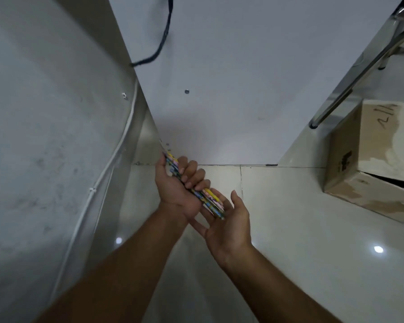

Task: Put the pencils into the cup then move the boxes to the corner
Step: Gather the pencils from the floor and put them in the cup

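A bundle of colourful patterned pencils runs diagonally from upper left to lower right in the middle of the head view. My left hand is closed around the bundle's middle, fingers wrapped over it. My right hand lies open, palm up, under the bundle's lower ends, which touch its fingers. No cup is in view. One worn cardboard box stands on the floor at the right.
A white panel fills the upper centre, with a black cable hanging over it. A grey wall with a thin white cable is on the left. Metal legs slant at upper right above glossy floor tiles.
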A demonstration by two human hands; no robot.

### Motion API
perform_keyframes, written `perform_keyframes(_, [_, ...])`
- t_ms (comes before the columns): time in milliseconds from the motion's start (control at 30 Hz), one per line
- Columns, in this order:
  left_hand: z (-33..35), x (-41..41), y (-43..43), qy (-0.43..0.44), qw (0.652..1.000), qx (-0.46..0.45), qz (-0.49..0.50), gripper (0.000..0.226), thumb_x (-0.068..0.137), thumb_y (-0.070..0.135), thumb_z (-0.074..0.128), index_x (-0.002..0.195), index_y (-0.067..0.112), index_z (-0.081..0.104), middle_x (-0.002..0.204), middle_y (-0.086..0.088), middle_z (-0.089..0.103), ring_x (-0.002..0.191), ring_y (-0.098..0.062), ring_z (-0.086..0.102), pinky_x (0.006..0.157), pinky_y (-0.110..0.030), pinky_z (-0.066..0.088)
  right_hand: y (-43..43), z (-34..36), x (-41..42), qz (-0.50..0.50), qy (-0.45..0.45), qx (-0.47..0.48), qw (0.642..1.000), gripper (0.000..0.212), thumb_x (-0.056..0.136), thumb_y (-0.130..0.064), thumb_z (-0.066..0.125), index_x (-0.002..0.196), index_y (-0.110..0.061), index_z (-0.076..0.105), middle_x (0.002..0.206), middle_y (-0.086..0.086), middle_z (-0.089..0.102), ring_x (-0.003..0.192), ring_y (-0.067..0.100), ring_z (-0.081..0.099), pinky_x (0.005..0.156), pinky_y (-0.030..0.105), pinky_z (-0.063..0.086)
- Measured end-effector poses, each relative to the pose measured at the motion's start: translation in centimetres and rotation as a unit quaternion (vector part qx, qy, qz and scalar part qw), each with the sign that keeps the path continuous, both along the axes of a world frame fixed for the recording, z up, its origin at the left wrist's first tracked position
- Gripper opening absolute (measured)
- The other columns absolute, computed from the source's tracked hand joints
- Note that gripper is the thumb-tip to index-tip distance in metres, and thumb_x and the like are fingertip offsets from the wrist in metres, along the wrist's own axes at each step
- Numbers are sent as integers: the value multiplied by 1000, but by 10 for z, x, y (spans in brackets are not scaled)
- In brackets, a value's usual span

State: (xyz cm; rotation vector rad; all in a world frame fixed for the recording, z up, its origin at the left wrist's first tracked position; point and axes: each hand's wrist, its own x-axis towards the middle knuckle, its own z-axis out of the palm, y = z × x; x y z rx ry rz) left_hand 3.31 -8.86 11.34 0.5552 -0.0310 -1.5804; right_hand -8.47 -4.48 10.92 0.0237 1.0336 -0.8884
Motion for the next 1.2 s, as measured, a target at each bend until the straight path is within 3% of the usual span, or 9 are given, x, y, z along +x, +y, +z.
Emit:
perform_keyframes(100, [25,-23,24,13,999,39,28,67,88,82,52,66,22,32,54,7,22,46,-9,15,46,-24,19,5,26,12,-51,-11,27,998,52,111,-41,38,93,-8,73,106,21,76,96,29,75,76,36,59])
perform_keyframes(200, [57,-31,38,-40,993,86,64,71,82,89,51,65,22,34,56,5,23,46,-10,20,46,-26,25,15,50,8,-73,10,52,996,51,112,-35,39,100,-6,79,103,18,80,95,29,78,74,36,59])
perform_keyframes(333, [103,-42,58,-226,960,159,43,58,95,70,51,64,22,43,62,-1,47,56,-16,52,61,-30,50,29,95,-6,-78,16,55,995,42,112,-30,41,114,-9,77,110,16,80,105,33,77,93,46,59])
perform_keyframes(400, [130,-43,70,-383,904,190,-3,53,104,57,48,60,27,50,72,0,64,67,-13,65,71,-29,53,34,127,-15,-78,5,51,996,40,112,-28,39,120,-7,72,115,16,79,110,34,75,102,51,56])
perform_keyframes(467, [167,-44,77,-453,869,196,-32,53,107,50,46,59,30,55,76,5,68,73,-8,67,73,-27,52,35,166,-26,-78,4,43,996,40,113,-27,36,123,-7,69,118,14,78,113,32,75,107,50,53])
perform_keyframes(633, [285,-60,78,-417,881,219,-41,39,105,46,55,81,17,64,79,-2,74,80,-17,75,65,-29,58,29,279,-39,-84,-8,44,995,37,114,-27,39,127,-5,66,122,16,77,111,30,76,98,42,56])
perform_keyframes(767, [387,-81,84,-441,873,206,-29,36,103,41,62,84,13,71,89,-10,79,88,-25,79,81,-38,61,30,378,-45,-90,-20,53,994,35,113,-26,41,128,-7,66,119,14,78,103,27,78,80,35,57])
perform_keyframes(1033, [572,-83,121,-432,889,138,-67,18,97,27,75,107,14,81,106,-29,74,97,-30,74,85,-38,64,27,559,-75,-79,-45,49,995,26,112,-19,43,121,-6,64,105,14,81,102,31,77,91,48,59])
perform_keyframes(1200, [656,-81,134,-430,888,151,-65,22,97,23,75,111,6,77,105,-23,77,91,-24,73,83,-35,64,41,649,-87,-7,-18,53,998,21,110,-13,48,122,-5,63,107,17,77,83,33,80,64,40,63])
